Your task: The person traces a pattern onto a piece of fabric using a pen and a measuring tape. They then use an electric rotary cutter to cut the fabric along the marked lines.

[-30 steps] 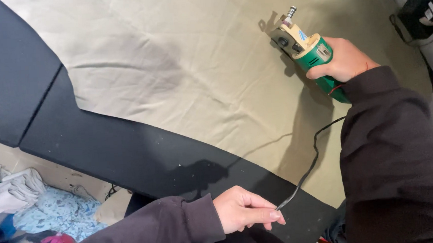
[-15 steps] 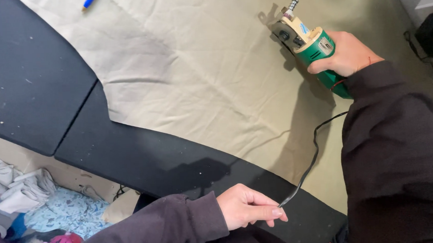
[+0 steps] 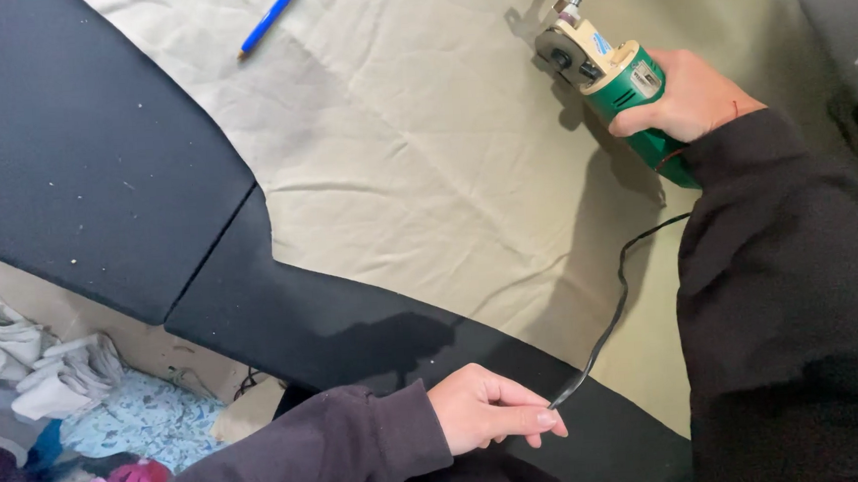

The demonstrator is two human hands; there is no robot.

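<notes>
In the upper right of the frame the right hand (image 3: 683, 96) is wrapped tight around the green body of a corded electric cutter (image 3: 609, 69), its cream-coloured head pointing toward the upper left and resting on, or just over, the beige fabric (image 3: 424, 162). The grip sits well back from the working end, so the head and its small metal post stay visible ahead of the knuckles; that placement seems meant to keep the fingers away from the cutting part and leave a clear view of it

From the tool's rear, hidden under the wrist, the black power cord (image 3: 617, 304) runs down the right side of the frame to the lower middle. There the left hand (image 3: 489, 411) pinches it lightly between thumb and fingertips, the other fingers curled in. Holding the cord up like this probably keeps it off the cloth and out of the cutter's way

The fabric lies spread flat over a black table (image 3: 78, 183). A blue pen (image 3: 271, 17) rests on the cloth at the upper left, well apart from both hands. Crumpled cloth scraps (image 3: 29, 355) lie on the floor at the lower left
</notes>
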